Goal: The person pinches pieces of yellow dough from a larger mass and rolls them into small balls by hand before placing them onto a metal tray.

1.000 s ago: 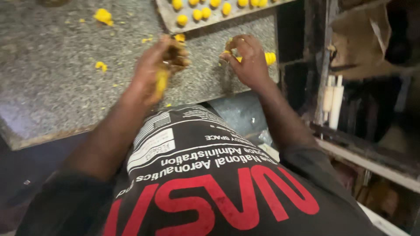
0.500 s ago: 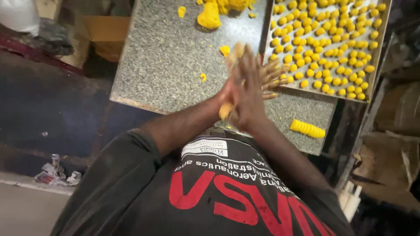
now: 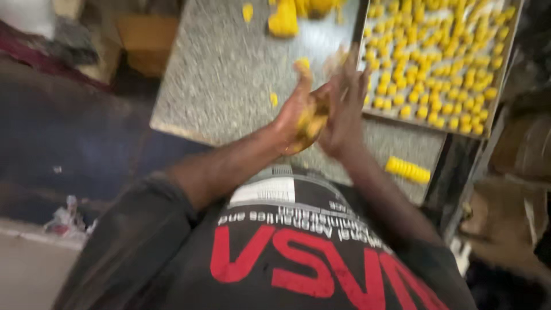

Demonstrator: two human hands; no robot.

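Note:
My left hand [image 3: 297,112] and my right hand [image 3: 346,109] are pressed palm to palm over the near part of a speckled grey stone counter [image 3: 229,74]. Between the palms sits a lump of yellow dough [image 3: 310,121], smeared on the fingers. The picture is blurred by motion. Just right of my hands lies a metal tray [image 3: 427,127] covered with several small yellow dough balls [image 3: 436,63] in rows.
A ridged yellow roll [image 3: 407,169] lies on the counter near its front right corner. A bigger yellow dough mass [image 3: 284,20] and loose crumbs sit at the counter's far side. Dark floor with litter lies left; shelving and clutter stand at the right.
One second ago my hands were apart on the counter, each with dough. They came together and now rub the dough between the palms. The view has swung left and up.

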